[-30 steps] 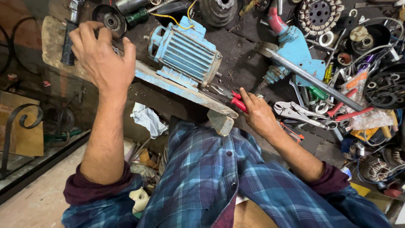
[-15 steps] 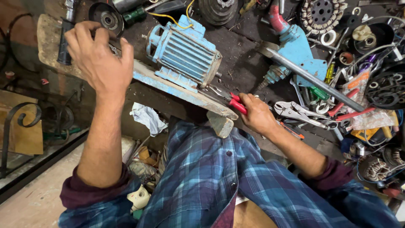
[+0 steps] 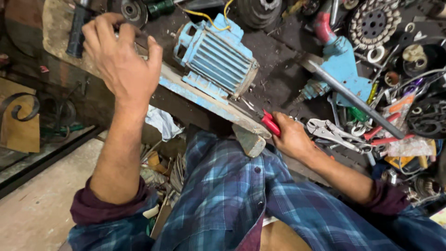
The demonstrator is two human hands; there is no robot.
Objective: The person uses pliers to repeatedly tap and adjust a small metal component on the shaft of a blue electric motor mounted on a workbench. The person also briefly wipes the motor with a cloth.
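Electric motor [image 3: 216,58]: light blue ribbed housing, paint chipped, fed by yellow wires [image 3: 204,16]. Mounting rail [image 3: 209,100] under it: same light blue, worn to brown at the end. Pliers [image 3: 271,123] in the right hand [image 3: 292,137]: red grips. Locking pliers [image 3: 334,134]: bare silver metal. Vise body [image 3: 344,69]: light blue, with a red part above. Shirt [image 3: 232,200]: blue and dark navy plaid; cuffs [image 3: 111,207] maroon. Table [image 3: 278,79]: black, oil-stained. Rag [image 3: 162,122]: pale grey-white. Floor [image 3: 42,209]: beige.
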